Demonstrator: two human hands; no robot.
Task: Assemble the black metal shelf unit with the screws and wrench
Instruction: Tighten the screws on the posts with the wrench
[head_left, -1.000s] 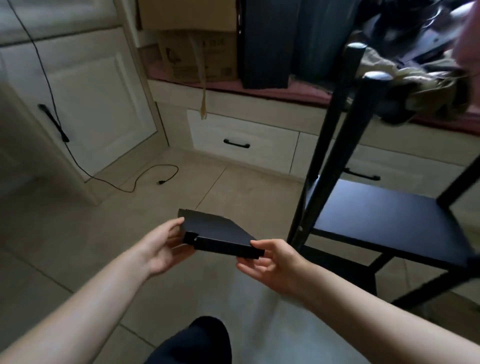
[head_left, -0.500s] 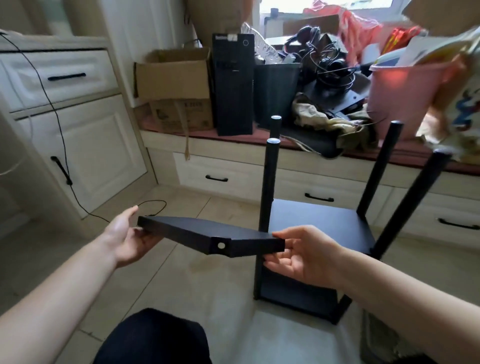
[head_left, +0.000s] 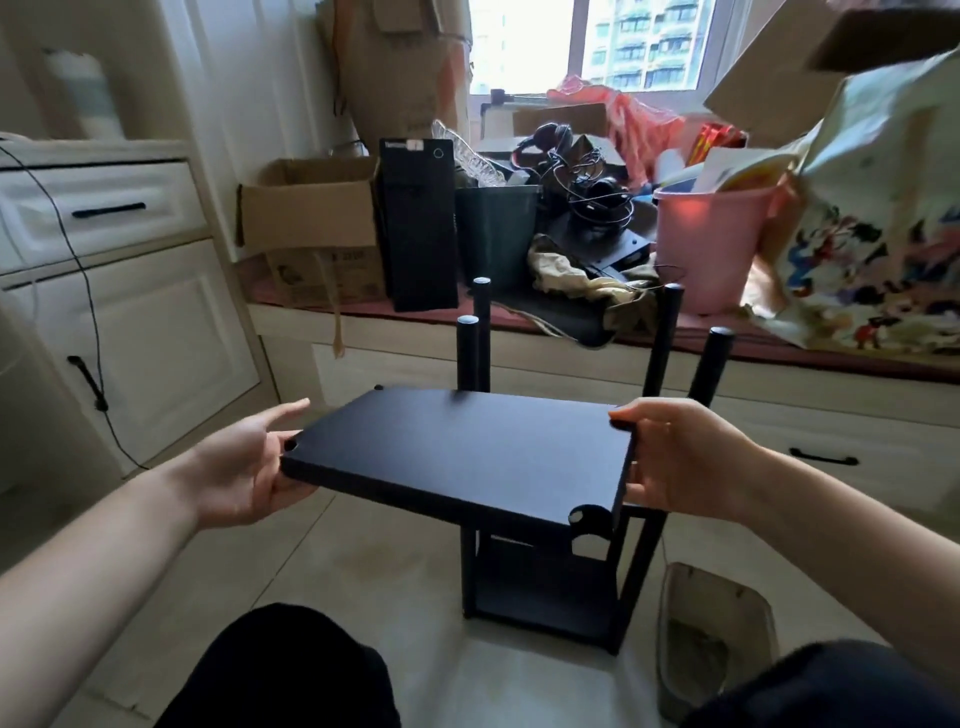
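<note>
I hold a flat black shelf panel (head_left: 467, 457) level in front of me, with notched corners. My left hand (head_left: 249, 467) grips its left edge and my right hand (head_left: 680, 462) grips its right edge. Behind and below the panel stands the part-built black shelf frame (head_left: 550, 597) on the floor. Its upright posts (head_left: 467, 353) rise above the panel's far edge, several in all. The panel hangs just in front of the posts and hides the frame's middle. No screws or wrench show.
A window bench (head_left: 519, 317) behind the frame carries a cardboard box (head_left: 311, 218), a black computer tower (head_left: 418, 223), cables and a pink bucket (head_left: 711, 244). White cabinets (head_left: 130, 322) stand at left. A grey dustpan-like bin (head_left: 711, 639) lies on the tiles at lower right.
I have lifted the panel and turned it flat, broad face up, bringing it to the top of the frame's posts. The camera has tilted upward, showing the window.
</note>
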